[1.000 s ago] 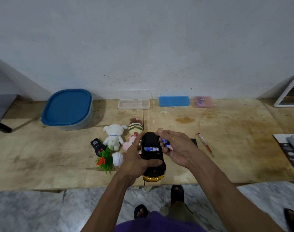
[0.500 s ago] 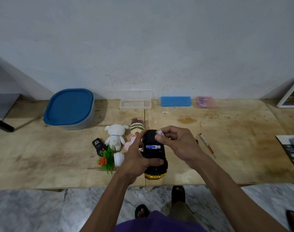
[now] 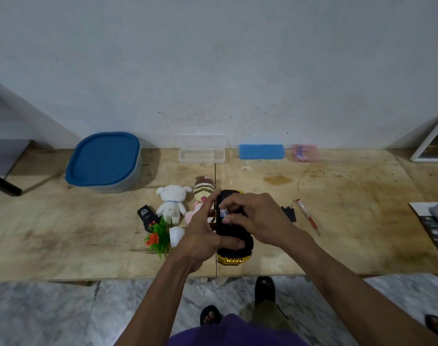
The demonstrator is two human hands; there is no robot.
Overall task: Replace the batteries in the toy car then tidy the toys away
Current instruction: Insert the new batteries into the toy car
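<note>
A black toy car with gold trim lies upside down near the table's front edge. My left hand grips it from the left side, thumb across its lower end. My right hand pinches a blue and white battery and holds it tilted over the car's open underside. A small black cover lies just right of my right hand. A screwdriver with a red tip lies further right.
White plush, striped plush, black remote, fake plant and a white cap lie left of the car. A blue-lidded tub, clear box, blue case and pink box line the wall.
My right hand has brought the battery from above the car's far end down and nearer, onto the open underside. My left hand keeps its grip on the car.
</note>
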